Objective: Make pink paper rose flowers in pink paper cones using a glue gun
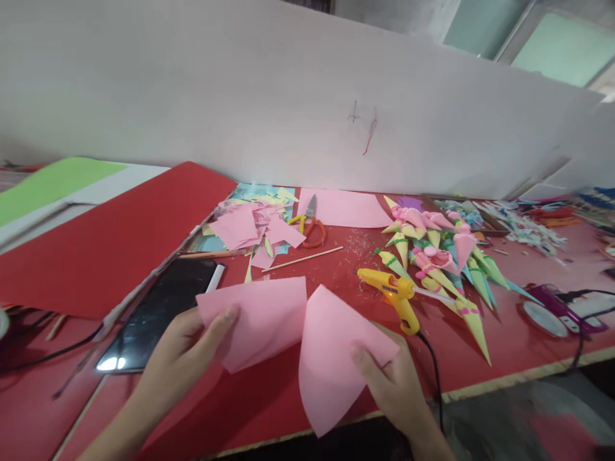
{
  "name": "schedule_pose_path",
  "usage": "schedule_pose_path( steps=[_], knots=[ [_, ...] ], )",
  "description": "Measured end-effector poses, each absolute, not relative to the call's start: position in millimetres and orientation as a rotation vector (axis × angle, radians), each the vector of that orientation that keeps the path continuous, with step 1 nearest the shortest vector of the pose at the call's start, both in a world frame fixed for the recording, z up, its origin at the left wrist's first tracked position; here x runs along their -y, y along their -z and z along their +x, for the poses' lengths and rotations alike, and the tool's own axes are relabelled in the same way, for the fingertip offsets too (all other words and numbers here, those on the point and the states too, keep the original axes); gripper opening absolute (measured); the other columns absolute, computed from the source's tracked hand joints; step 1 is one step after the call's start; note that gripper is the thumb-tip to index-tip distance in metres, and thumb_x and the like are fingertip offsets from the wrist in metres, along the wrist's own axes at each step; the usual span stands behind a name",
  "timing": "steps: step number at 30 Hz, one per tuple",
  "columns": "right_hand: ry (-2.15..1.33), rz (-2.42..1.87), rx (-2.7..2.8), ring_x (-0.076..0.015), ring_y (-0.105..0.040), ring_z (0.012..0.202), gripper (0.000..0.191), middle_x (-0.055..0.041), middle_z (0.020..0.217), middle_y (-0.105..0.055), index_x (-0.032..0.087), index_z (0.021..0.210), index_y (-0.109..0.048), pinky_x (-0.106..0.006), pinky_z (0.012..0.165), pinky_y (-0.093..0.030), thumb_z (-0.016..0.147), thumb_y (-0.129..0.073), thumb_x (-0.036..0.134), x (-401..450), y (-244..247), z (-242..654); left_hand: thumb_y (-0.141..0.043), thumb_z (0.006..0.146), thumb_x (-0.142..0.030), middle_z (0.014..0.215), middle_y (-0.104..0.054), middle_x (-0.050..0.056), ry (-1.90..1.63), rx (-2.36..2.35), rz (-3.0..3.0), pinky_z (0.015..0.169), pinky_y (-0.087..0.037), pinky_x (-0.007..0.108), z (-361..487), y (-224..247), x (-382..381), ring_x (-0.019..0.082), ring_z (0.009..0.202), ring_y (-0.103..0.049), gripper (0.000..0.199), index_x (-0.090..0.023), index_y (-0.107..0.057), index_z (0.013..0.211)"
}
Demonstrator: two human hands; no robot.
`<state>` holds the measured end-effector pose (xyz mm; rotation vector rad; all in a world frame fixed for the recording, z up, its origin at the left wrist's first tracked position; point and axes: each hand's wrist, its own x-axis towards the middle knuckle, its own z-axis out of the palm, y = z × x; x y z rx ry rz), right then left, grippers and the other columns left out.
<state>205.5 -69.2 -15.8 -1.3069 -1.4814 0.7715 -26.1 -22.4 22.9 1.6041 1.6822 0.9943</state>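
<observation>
My left hand (pixel 195 349) pinches a pink foam or paper piece (pixel 264 320) with a straight top edge, thumb on its face. In my right hand (pixel 389 378) is a second pink piece (pixel 334 352), fan-shaped, with its point up and a curved lower edge. Both pieces are held above the red table (pixel 206 410), their near edges close together. A yellow glue gun (pixel 391 291) lies just beyond my right hand, a glue stick in its back. A dark phone (pixel 158 314) lies beside my left hand.
Pink scraps (pixel 240 224) lie behind, beside scissors (pixel 312 224), a thin stick (pixel 302 258) and a large pink sheet (pixel 346 208). Small decorated cones (pixel 473 323) are piled right. A red sheet (pixel 120 237) covers the left; a purple power strip (pixel 567 310) lies far right.
</observation>
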Motion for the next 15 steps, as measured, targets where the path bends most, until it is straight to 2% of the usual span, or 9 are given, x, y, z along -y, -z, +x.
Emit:
schedule_pose_path(
  steps=[3,6,11,15],
  knots=[
    [-0.664,-1.416,1.442,-0.0151,-0.055,0.05,0.034,-0.0009,0.051,-0.058,0.017,0.059,-0.059,-0.023,0.049,-0.042,0.087,-0.047,0.032,69,22,205,-0.041,0.071,-0.034,0.045,-0.027,-0.005,-1.084,-1.823,1.661,0.041,-0.029,0.022,-28,-17,22,0.01,0.043,-0.029,0.032,-0.022,-0.031,0.043],
    [-0.612,-1.472,1.369,-0.0125,-0.046,0.044,0.042,0.0015,0.044,-0.048,0.017,0.051,-0.049,-0.022,0.042,-0.035,0.087,-0.046,0.038,65,25,204,-0.038,0.072,-0.037,0.044,-0.021,-0.005,-1.073,-1.91,1.701,0.037,-0.023,0.023,-29,-16,22,0.01,0.04,-0.024,0.035,-0.023,-0.023,0.042],
    [-0.629,-1.503,1.288,-0.0109,-0.036,0.041,0.046,0.004,0.043,-0.035,0.02,0.047,-0.04,-0.023,0.038,-0.027,0.085,-0.046,0.044,62,24,205,-0.039,0.072,-0.038,0.041,-0.027,-0.005,-1.082,-1.986,1.582,0.037,-0.024,0.023,-32,-18,21,0.011,0.04,-0.03,0.035,-0.023,-0.029,0.042],
    [-0.577,-1.544,1.21,-0.0146,-0.042,0.044,0.048,0.002,0.041,-0.038,0.021,0.045,-0.045,-0.024,0.04,-0.032,0.086,-0.045,0.047,62,24,211,-0.043,0.074,-0.037,0.04,-0.035,-0.006,-1.146,-2.05,1.421,0.039,-0.031,0.022,-37,-22,20,0.011,0.04,-0.035,0.032,-0.022,-0.038,0.046]
  ],
)
